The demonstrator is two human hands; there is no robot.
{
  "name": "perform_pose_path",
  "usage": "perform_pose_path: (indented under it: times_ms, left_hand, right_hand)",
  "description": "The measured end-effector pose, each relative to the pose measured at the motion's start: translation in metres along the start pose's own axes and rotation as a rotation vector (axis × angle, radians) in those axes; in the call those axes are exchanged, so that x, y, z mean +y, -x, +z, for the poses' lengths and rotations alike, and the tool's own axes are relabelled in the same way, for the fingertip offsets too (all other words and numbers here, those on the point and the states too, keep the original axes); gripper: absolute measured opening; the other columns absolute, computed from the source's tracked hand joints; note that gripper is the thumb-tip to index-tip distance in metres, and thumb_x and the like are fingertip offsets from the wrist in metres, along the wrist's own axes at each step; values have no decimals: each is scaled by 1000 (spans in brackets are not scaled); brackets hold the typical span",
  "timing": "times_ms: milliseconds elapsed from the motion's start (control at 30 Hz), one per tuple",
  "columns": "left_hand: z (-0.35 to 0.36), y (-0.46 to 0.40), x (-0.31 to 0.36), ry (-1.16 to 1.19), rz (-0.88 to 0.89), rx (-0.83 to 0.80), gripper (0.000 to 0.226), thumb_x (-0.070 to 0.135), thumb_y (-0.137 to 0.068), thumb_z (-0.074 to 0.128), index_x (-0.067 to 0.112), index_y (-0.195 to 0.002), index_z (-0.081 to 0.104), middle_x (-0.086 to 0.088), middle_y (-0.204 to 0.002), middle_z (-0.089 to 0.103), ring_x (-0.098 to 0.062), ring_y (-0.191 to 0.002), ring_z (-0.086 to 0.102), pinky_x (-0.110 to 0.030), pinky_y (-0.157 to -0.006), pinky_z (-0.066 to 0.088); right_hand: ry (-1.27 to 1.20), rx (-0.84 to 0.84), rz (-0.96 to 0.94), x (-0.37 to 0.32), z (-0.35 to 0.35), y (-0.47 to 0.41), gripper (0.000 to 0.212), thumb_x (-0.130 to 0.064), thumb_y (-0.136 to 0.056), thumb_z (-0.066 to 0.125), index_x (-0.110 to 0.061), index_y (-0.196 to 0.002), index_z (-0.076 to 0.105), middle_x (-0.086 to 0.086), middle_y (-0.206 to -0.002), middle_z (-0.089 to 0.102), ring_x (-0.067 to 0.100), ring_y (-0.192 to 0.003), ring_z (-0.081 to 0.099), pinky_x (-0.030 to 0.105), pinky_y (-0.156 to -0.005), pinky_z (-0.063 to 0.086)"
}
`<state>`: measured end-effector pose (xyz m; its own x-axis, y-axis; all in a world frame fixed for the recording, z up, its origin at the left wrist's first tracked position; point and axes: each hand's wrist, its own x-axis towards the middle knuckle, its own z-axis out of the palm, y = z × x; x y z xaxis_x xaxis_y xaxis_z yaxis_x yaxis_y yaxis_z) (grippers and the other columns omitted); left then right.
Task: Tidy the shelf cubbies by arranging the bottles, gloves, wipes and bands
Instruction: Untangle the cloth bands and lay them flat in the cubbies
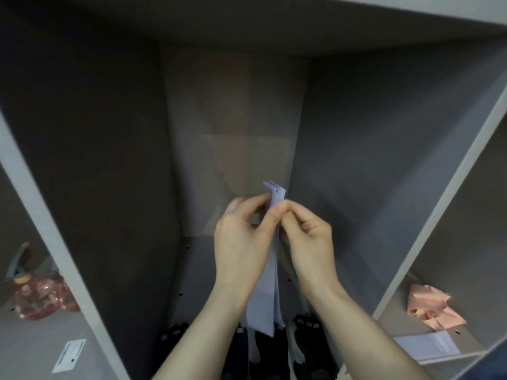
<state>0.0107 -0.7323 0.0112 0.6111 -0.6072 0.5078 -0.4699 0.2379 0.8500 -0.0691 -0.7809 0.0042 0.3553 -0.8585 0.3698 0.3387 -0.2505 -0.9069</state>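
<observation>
Both my forearms are showing bare, no sleeves reaching them. My left hand (pixel 241 237) and right hand (pixel 308 238) are wearing no gloves, rings or watch. Nails are looking short, unpainted as far as visible.

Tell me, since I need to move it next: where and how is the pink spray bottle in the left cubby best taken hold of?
Grip the pink spray bottle round its neck, just under the grey trigger head, coming from the cubby's open front. It stands upright, and the neck looks narrower than the bulging, ribbed body, so fingers should close round it more surely. Both hands are busy with the lilac band.
</observation>
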Motion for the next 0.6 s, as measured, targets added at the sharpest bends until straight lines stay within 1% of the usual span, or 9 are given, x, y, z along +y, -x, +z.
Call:
perform_pose_path:
  times_ms: [67, 133, 167, 233, 300, 367, 433, 500, 600]
  left_hand:
    - [-5, -6, -1, 162, -50, -7, 21, 29, -80, 74, 21, -99, 74, 5, -94, 73, -7, -91, 68, -30, -84, 54]
    - [-10, -11, 0, 279, -95, 13, 14, 19, -82, 72, 13, -94, 75, 0, -86, 75, -13, -84, 71, -26, -76, 55]
    - [-12, -13, -1, 343, -132, 25, 10, 16, -84, 69, 11, -91, 75, -2, -83, 75, -13, -79, 70, -25, -71, 54]
    - [-16, -17, -5, 457, -218, 32, 10, 13, -87, 65, 11, -86, 75, -2, -77, 75, -10, -72, 68, -23, -64, 53]
    - [-18, -21, -8, 511, -286, 19, 9, 11, -87, 65, 11, -83, 73, 0, -74, 74, -10, -69, 67, -23, -62, 53]
    - [-20, -22, -9, 546, -330, -20, 6, 10, -84, 67, 9, -83, 73, -1, -74, 74, -12, -69, 68, -22, -62, 55]
    - [-21, -22, -9, 561, -340, -48, 4, 9, -82, 69, 8, -84, 72, -3, -75, 74, -14, -69, 69, -22, -62, 56]
    - [-21, -23, -9, 542, -329, -43, 5, 7, -81, 70, 5, -86, 71, -3, -73, 73, -14, -67, 68, -21, -60, 55]
    - [-23, -24, -10, 477, -280, -44, 14, 7, -79, 72, 4, -93, 70, -5, -80, 74, -15, -72, 69, -23, -64, 56]
  right_hand:
    - [54, -88, -57, 0, 1, 3, 31, -2, -94, 52, -23, -103, 72, -6, -106, 73, 2, -103, 65, 15, -86, 50]
    - [95, -117, -125, -1, 1, 4, 36, 3, -93, 52, -26, -102, 70, -11, -115, 67, -3, -109, 61, 10, -87, 46]
    - [124, -99, -150, -2, 1, 2, 35, 4, -92, 53, -25, -101, 71, -9, -114, 66, -3, -107, 61, 10, -86, 45]
    - [148, -19, -167, -1, 2, -4, 25, 1, -90, 58, -19, -97, 70, -2, -105, 69, 3, -97, 65, 15, -81, 48]
    - [67, 61, -102, -1, 2, -12, 19, -3, -85, 66, -17, -97, 66, -1, -97, 70, 7, -91, 66, 18, -78, 50]
    - [24, 63, -11, -2, 2, -20, 21, -6, -82, 70, -16, -100, 66, 2, -95, 73, 9, -88, 68, 17, -74, 52]
    - [30, 23, 42, -3, 1, -24, 14, -6, -81, 71, -14, -92, 70, 4, -85, 75, 11, -79, 70, 19, -67, 53]
    - [12, 25, 31, -4, 2, -24, 11, -2, -81, 70, -10, -88, 71, 6, -79, 74, 12, -72, 69, 19, -62, 52]
    - [-39, 37, -22, 0, 3, -20, 11, 2, -81, 69, -8, -86, 71, 8, -81, 74, 13, -73, 68, 21, -65, 54]
